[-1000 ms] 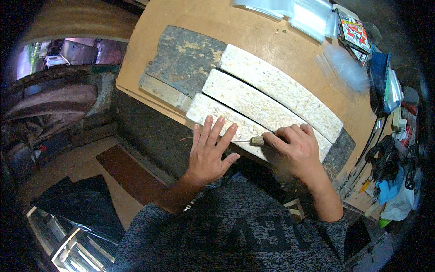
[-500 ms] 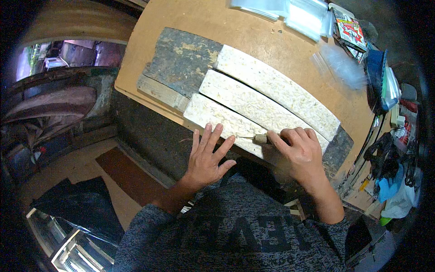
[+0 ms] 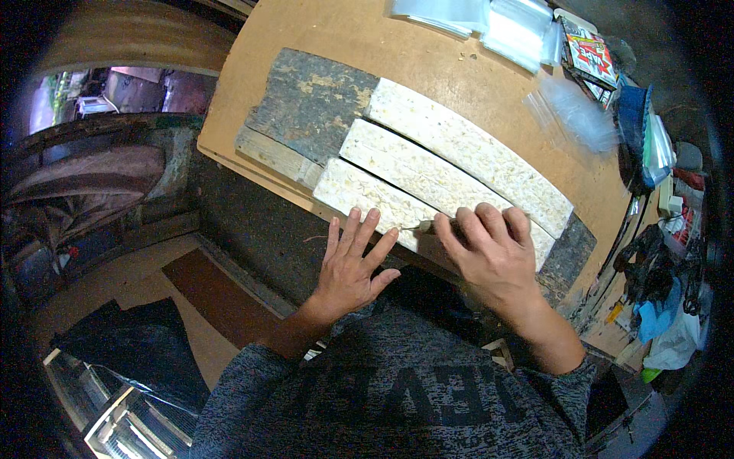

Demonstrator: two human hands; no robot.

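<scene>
Three long white slabs with yellowish bean-like specks, which look like tempeh, lie side by side: a near slab (image 3: 375, 194), a middle slab (image 3: 428, 170) and a far slab (image 3: 466, 141). Beneath them is a dark, worn wooden board (image 3: 310, 96). My left hand (image 3: 348, 268) is open, fingers spread, with its fingertips on the near edge of the near slab. My right hand (image 3: 493, 256) is closed around the handle of a small knife (image 3: 419, 227). Its thin blade points left over the near slab, close to my left index fingertip; the fingers cover most of the handle.
Stacks of clear plastic bags (image 3: 516, 34) lie along the table's far edge. A small printed box (image 3: 589, 57) and a loose clear bag (image 3: 577, 115) are at the far right. Crumpled plastic bags (image 3: 665, 283) hang beyond the table's right side. A brown mat (image 3: 222, 294) lies lower left.
My right hand has shifted left and slightly away from me with the knife, and now covers more of its handle. My left hand stays nearly in place.
</scene>
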